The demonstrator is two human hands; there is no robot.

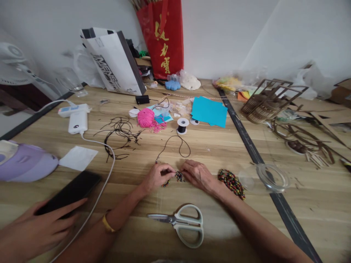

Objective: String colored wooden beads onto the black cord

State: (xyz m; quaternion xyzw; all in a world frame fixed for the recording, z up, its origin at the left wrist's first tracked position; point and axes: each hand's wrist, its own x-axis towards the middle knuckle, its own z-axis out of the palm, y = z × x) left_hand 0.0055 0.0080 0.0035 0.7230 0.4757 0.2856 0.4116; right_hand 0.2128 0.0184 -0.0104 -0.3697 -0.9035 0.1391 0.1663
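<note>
My left hand (157, 178) pinches thumb and forefinger together on a strand of small dark and coloured beads (180, 176) on black cord. My right hand (197, 175) has its fingers closed at the other side of the same beaded cord, and its fingertips partly hide the grip. Some coloured beads (166, 183) hang under my left hand. From there the black cord (167, 139) loops back to a white spool (182, 126). A coil of multicoloured beads (231, 183) lies beside my right wrist. Nearer me lie scissors (189, 224) with pale handles, blades apart.
At the left, another person's hand (46, 230) holds a black phone (70, 191). A white cable (109, 175) runs past it from a power bank (78, 122). Cut black cords (117, 135), pink yarn (146, 117), blue paper (209, 111) and a clear round container (272, 178) lie around.
</note>
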